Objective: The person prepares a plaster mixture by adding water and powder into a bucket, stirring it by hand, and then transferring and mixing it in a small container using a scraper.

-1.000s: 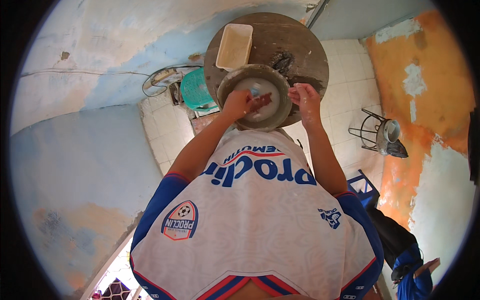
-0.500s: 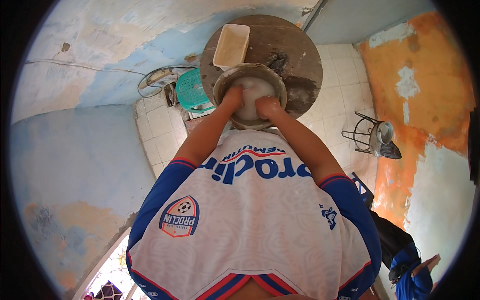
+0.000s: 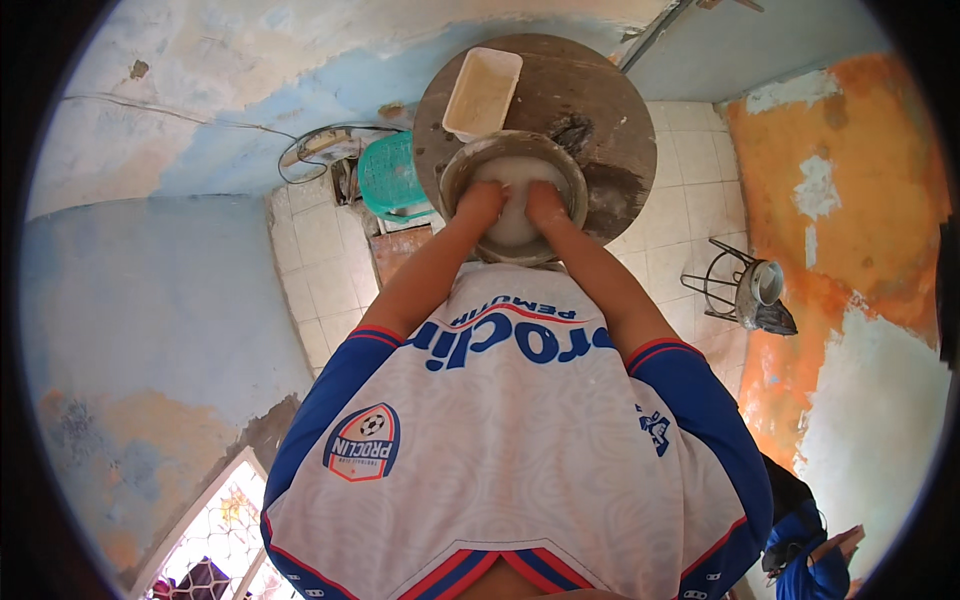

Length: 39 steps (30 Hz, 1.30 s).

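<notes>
A deep round basin [image 3: 450,178] holding cloudy whitish liquid [image 3: 520,232] stands at the near edge of a round wooden table. My left hand [image 3: 482,200] reaches into its left half, and my right hand [image 3: 545,200] is in it a little to the right. Both sets of fingers are hidden under the murky liquid, so I cannot see whether they hold anything. The hands are close together but apart. Behind the basin, a pale rectangular plastic tub [image 3: 482,92] sits on the table, with a dark crumpled thing [image 3: 572,133] to its right.
The worn table [image 3: 615,115] is against the far wall. Left of it stands a green plastic stool [image 3: 385,172] near a looped cable [image 3: 290,160]. On the right are a black metal-framed stool [image 3: 715,282] and a metal pot [image 3: 768,283]. Another person's hand [image 3: 840,543] shows at lower right.
My right hand has shifted within the basin, closer to the left one and deeper into the liquid. The whole view has moved slightly, carrying table and basin a little rightward.
</notes>
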Available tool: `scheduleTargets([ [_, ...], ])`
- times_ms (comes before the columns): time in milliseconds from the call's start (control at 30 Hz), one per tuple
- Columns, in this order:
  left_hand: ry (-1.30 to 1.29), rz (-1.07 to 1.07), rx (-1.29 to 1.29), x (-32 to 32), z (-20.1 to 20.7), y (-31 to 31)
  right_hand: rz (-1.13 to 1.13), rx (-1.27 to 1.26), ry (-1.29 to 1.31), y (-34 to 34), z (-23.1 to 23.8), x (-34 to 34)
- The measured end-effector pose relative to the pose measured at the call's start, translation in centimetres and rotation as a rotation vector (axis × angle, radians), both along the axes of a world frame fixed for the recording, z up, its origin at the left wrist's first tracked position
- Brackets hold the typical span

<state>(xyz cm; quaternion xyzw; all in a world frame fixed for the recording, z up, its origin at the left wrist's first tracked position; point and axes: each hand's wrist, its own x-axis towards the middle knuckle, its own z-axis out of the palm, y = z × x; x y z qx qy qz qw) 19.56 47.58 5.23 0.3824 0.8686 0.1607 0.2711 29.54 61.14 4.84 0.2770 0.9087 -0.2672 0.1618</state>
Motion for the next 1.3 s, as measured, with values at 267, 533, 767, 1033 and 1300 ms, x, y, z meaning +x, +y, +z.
scheduleTargets([
  [267,-0.005,-0.142,0.04,-1.2,-1.8,-1.4,-0.163,-0.271,0.085,0.6,2.1,-1.1],
  [533,-0.021,-0.177,-0.048,-1.7,-0.8,-0.4,-0.252,-0.268,0.071,1.3,1.5,-1.3],
  [767,0.063,-0.212,0.116,-1.5,-1.5,0.3,-0.31,-0.32,0.083,2.2,0.2,-0.6],
  [1033,0.162,-0.304,-0.144,-2.1,-2.1,0.8,-0.172,-0.28,0.066,2.0,0.9,-0.8],
  [1300,-0.237,0.274,0.159,-0.7,-0.1,-0.2,-0.221,-0.264,0.245,1.7,-0.1,-0.5],
])
